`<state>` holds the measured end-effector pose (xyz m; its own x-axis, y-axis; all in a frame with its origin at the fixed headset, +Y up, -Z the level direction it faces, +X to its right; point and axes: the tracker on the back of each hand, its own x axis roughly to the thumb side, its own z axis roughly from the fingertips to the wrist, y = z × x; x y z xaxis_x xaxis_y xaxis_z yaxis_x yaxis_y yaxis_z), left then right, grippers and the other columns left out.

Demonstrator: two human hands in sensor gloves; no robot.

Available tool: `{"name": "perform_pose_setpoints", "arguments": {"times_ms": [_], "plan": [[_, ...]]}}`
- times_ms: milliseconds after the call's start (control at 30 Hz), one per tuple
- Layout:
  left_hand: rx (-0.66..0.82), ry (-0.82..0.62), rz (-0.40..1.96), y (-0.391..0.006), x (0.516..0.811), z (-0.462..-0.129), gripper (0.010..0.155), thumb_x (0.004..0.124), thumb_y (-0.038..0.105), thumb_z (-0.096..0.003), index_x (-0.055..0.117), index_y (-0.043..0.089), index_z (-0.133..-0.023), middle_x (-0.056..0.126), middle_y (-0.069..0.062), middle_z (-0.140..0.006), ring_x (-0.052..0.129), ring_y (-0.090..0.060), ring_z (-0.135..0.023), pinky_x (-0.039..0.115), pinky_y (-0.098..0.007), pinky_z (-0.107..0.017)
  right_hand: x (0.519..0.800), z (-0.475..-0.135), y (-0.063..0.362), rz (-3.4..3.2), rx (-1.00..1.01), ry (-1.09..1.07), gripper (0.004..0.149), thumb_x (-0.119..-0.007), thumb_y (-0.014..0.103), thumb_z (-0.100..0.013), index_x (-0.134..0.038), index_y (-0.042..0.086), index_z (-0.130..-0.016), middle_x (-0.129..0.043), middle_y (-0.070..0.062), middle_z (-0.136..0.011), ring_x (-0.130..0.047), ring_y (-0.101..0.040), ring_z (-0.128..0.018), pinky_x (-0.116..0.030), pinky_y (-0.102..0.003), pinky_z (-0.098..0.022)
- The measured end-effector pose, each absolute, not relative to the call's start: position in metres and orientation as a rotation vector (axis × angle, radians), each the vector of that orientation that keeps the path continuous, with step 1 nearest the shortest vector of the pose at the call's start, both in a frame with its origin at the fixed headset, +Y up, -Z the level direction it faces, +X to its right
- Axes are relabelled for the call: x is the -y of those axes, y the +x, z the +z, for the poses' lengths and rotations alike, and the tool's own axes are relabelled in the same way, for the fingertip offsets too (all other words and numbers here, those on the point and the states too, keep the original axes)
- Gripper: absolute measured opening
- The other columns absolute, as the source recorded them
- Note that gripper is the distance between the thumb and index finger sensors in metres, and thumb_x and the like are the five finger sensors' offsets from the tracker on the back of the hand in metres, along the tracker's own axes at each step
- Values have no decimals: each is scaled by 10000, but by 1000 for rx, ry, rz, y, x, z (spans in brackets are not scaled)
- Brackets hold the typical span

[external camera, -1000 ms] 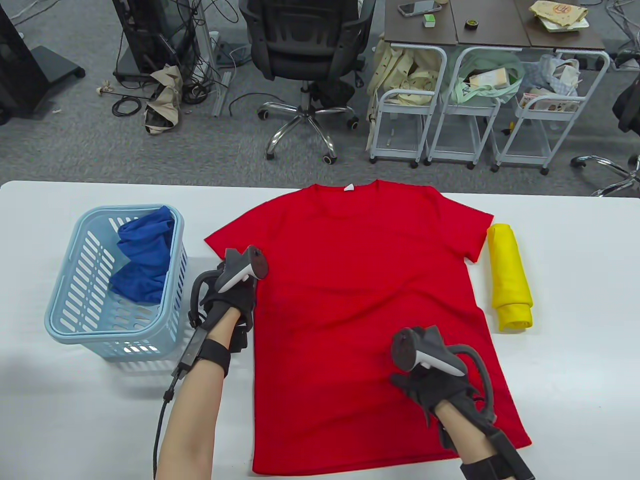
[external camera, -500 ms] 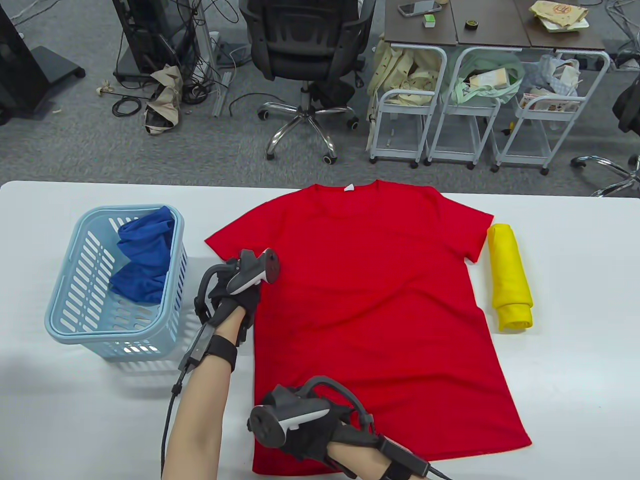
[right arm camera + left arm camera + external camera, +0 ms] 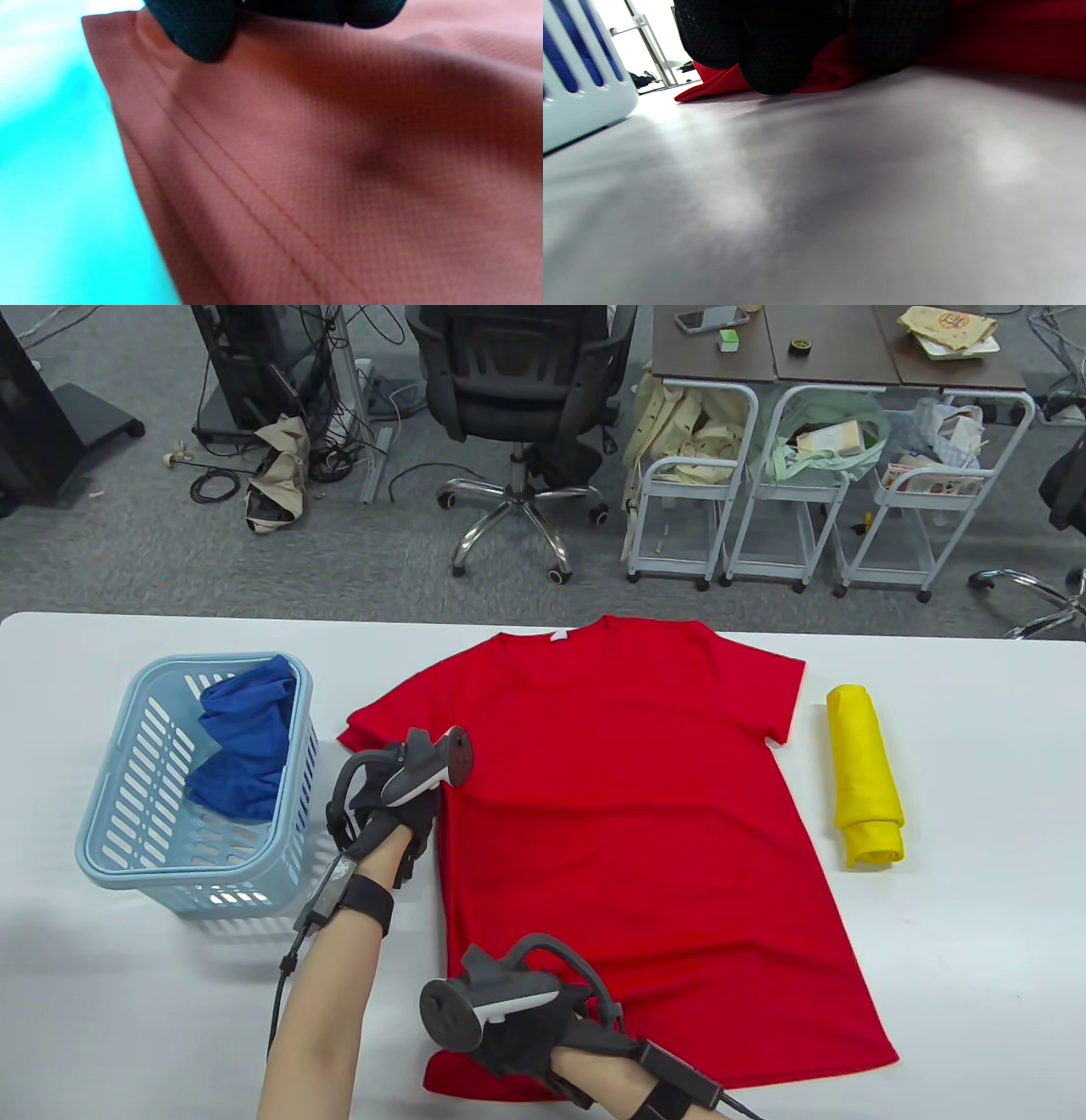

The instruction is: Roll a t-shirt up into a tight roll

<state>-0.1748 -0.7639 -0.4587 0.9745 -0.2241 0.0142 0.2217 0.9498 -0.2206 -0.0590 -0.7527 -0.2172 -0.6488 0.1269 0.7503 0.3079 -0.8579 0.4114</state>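
Red t-shirt (image 3: 628,831) lay flat on the white tabletop (image 3: 976,916), collar toward the far edge, hem toward the near edge, body slightly skewed with the near left corner pulled inward. Lay between the light blue basket (image 3: 110,848) on the left and a yellow rolled garment (image 3: 865,776) on the right, touching neither.

Left hand (image 3: 386,814) rested at the shirt's left side, just below the left sleeve; in the left wrist view, gloved fingers (image 3: 780,55) curled down onto bunched red fabric (image 3: 835,67) at the tabletop, seemingly gripping the edge. Tracker strapped on its back, cable trailing along the forearm.

Right hand (image 3: 517,1035) crossed over to the near left corner of the hem, tracker on its back as well. In the right wrist view, a gloved fingertip (image 3: 199,34) pressed into the hem corner, with the double stitch line running diagonally across the cloth; thumb hidden, so a full pinch could not be confirmed, though fingers looked closed on the fabric.

Blue cloth (image 3: 242,738) sat crumpled inside the basket, against its far right wall. Beyond the tabletop: a black office chair (image 3: 517,398) on grey carpet, white wheeled carts (image 3: 764,492) holding bags, and a brown desk (image 3: 840,347) with a phone on it.
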Motion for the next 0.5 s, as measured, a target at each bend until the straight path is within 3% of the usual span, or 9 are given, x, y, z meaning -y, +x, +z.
{"name": "perform_pose_setpoints", "arguments": {"times_ms": [267,367,500], "plan": [[-131,-110,-7,-174,727,-454,434,658,345,-531,651,291,-961,836,-37,-894,964,-163,-606,842,-418,-535,709,-223,-36,-2828,725,-1338,386,-728,329,-599,-632,292,-971,-612,-74,-1022,-722,-237,-827,-600,-515,-679],[-205,-140,-32,-182,717,-458,434,642,340,-539,621,308,-971,810,-36,-921,953,-161,-633,840,-416,-548,694,-225,-32,-2939,746,-1463,383,-732,325,-606,-636,286,-975,-616,-87,-1018,-726,-237,-823,-600,-518,-678],[-249,-64,89,-190,702,-451,432,633,326,-542,600,328,-972,861,-37,-904,999,-159,-584,875,-408,-509,673,-224,-31,-3027,678,-1596,382,-727,328,-616,-626,296,-983,-612,-85,-1022,-725,-235,-826,-598,-516,-681]]}}
